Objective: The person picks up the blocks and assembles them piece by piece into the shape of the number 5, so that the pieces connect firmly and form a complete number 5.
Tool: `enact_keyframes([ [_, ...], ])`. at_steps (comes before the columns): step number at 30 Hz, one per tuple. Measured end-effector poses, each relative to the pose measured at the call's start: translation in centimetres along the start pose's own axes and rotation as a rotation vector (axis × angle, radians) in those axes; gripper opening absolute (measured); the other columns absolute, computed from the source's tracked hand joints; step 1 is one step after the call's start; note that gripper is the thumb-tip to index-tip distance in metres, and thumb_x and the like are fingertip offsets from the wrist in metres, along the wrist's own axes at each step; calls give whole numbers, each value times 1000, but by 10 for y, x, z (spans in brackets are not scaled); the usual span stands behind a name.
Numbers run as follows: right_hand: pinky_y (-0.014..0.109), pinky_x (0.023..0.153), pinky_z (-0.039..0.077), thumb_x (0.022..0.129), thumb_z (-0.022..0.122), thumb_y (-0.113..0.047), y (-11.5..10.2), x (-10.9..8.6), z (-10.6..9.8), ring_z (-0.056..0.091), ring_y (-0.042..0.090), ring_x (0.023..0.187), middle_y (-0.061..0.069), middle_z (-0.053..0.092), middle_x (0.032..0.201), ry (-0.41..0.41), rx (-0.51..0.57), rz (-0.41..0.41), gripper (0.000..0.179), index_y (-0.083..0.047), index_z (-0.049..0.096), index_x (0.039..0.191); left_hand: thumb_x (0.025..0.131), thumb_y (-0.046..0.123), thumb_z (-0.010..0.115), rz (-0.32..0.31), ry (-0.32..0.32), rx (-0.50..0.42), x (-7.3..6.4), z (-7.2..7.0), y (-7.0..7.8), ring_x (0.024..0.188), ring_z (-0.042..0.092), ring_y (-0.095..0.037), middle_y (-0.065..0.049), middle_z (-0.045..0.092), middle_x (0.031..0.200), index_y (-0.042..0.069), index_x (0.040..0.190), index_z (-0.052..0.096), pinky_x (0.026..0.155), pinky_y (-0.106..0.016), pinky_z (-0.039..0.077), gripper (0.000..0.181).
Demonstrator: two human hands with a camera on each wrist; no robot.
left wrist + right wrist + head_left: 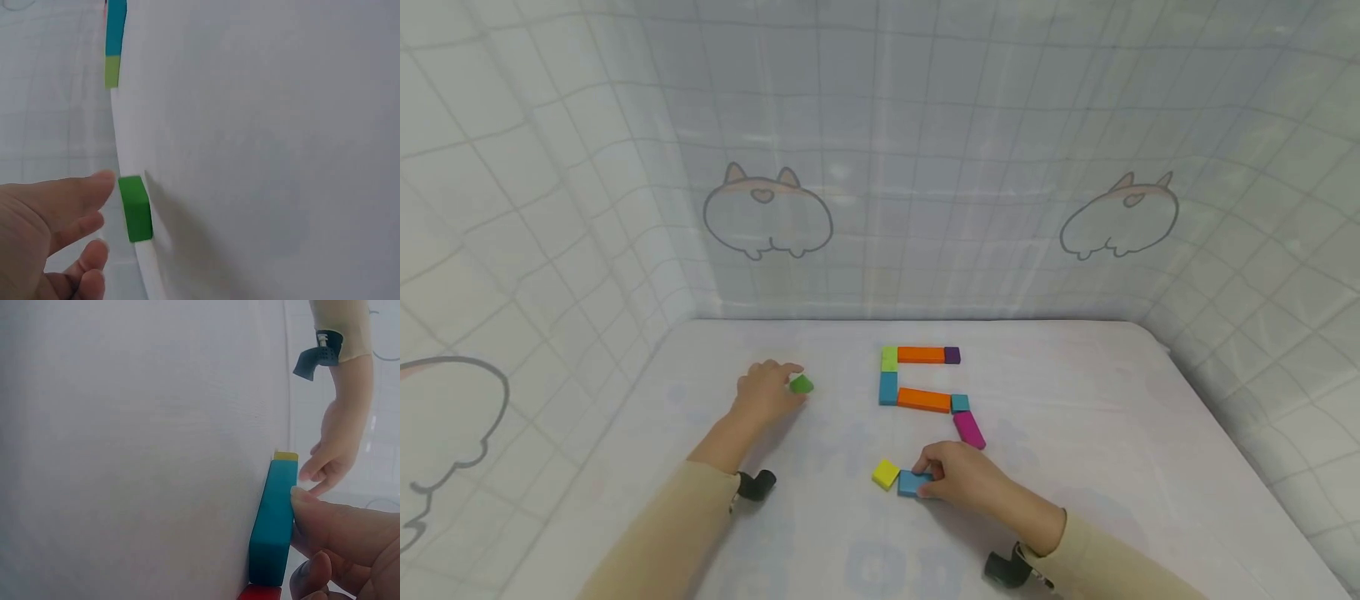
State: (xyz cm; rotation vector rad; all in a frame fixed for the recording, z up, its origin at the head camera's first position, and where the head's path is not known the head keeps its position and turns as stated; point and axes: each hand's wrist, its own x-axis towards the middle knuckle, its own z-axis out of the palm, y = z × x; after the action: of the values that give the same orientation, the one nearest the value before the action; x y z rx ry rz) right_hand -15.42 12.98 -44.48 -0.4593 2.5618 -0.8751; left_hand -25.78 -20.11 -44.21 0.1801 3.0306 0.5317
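My left hand (767,393) reaches around a small green block (801,384) on the left of the table. In the left wrist view a narrow gap shows between its fingertips and the green block (135,209). At the front, my right hand (962,477) pinches a blue block (913,483) between thumb and fingers. A yellow block (886,474) sits tilted at that blue block's left end. The right wrist view shows a red block (261,592) at the near end of the blue block (272,519); in the head view the hand hides this spot.
Behind the right hand lies a line of blocks: lime (889,359), orange (921,355), purple (952,356), blue (888,388), a second orange (923,400), teal (960,404) and magenta (969,430). A checked curtain (880,167) surrounds the white table (1075,400).
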Motion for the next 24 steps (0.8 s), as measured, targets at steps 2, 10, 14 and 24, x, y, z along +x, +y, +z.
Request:
enact_keyframes([
  [2,23,55,35,84,83,-20,0,0,0,47,13,64,-2,49,66,2,-2,-3,19,-17,75,100,87,31,77,-9,-27,-8,3,-2,-3,107,51,-39,-17,62,111,12,137,61,87,-58,39,56],
  [10,23,55,35,84,83,-20,1,2,2,47,13,64,-2,49,66,3,5,0,18,-17,75,99,87,25,77,-6,-108,-63,13,-5,-11,116,50,-42,-19,63,121,15,140,59,93,-62,37,57],
  [14,23,55,35,84,83,-21,2,2,3,47,13,63,-2,49,66,3,4,-2,18,-17,75,99,87,25,77,-3,-114,-69,14,-4,-14,115,51,-42,-20,64,121,15,136,63,93,-62,38,52],
  [24,23,55,35,84,82,-23,5,3,4,48,13,63,-2,50,66,6,-10,7,17,-19,75,99,88,25,78,7,-99,-62,17,2,-16,111,54,-39,-17,65,115,13,131,66,92,-58,42,46],
])
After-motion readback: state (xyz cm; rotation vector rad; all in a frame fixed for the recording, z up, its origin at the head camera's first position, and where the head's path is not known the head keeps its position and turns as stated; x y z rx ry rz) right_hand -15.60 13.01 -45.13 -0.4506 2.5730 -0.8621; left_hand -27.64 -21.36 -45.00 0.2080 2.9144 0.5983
